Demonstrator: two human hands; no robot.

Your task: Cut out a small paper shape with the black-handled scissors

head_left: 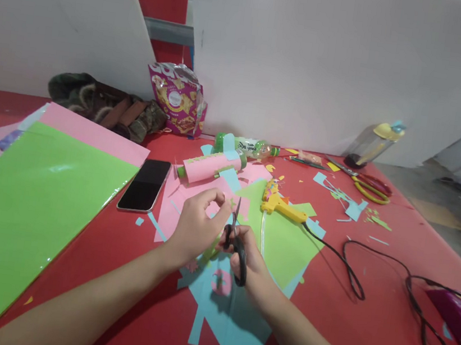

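My left hand [202, 222] pinches a small piece of paper, green and pink at its fingertips, too small to make out well. My right hand [249, 254] has its fingers in the handles of black scissors [239, 261], whose blades point up beside the left fingertips. Blue paper [235, 331] lies under both hands, with a pink cut-out [221, 282] on it. Green paper [288, 248] lies to the right, and a yellow glue gun [283, 206] rests on its upper part. Behind the hands, a pink paper-wrapped bottle [209, 167] lies on its side.
Green sheets [40, 198] and a phone [145, 185] lie left on the red table [363, 326]. A snack bag [178, 98], green bottle [246, 147], yellow-and-red-handled scissors [370, 189] and clear bottle [372, 146] stand or lie behind. A black cable [346, 261] crosses the right side.
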